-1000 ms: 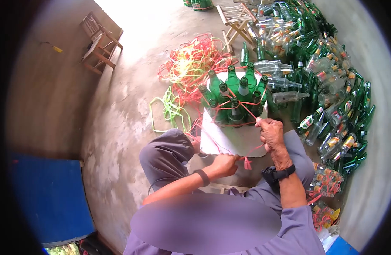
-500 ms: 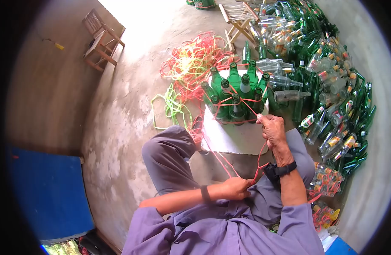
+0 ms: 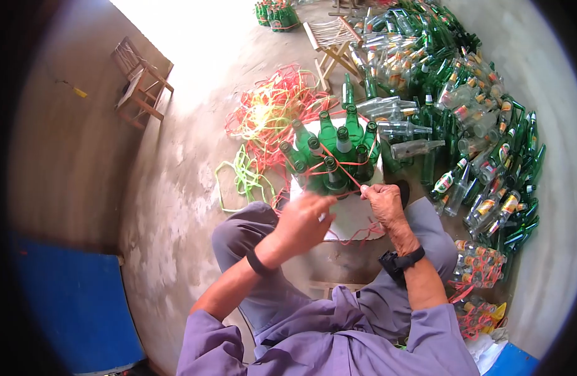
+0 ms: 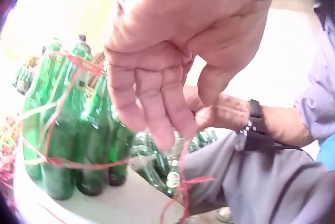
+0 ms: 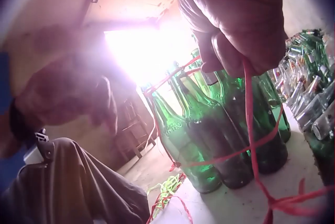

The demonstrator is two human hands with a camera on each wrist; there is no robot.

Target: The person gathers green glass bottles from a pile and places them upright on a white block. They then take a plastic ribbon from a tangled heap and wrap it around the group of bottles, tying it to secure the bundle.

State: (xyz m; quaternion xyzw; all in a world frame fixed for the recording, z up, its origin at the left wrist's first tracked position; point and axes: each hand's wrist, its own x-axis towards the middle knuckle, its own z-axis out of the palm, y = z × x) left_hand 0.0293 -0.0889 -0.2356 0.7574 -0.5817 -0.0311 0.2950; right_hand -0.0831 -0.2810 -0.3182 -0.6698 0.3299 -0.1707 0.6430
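Green bottles point(image 3: 334, 178) stand upright in a cluster on a white board point(image 3: 357, 219), with red strap point(image 4: 99, 164) round their bodies and across their necks. My right hand point(image 3: 387, 203) pinches the red strap point(image 5: 249, 108) at the cluster's near right side; a knotted part of it hangs below that hand. My left hand point(image 3: 303, 227), blurred in the head view, is in the air just in front of the bottles. Its fingers point(image 4: 152, 93) are relaxed and slightly bent, holding nothing.
Tangled red and yellow-green strap point(image 3: 269, 113) lies on the floor behind left. Loose bottles point(image 3: 483, 125) are heaped along the right wall. A folding stool point(image 3: 333, 37) stands at the back, a wooden chair point(image 3: 141, 84) at the left wall. Strapped bundles point(image 3: 480, 263) sit at the right.
My left hand has let go of the red strap near the lap and moved up and forward towards the bottles. My right hand still pinches its strap. The head view has shifted slightly.
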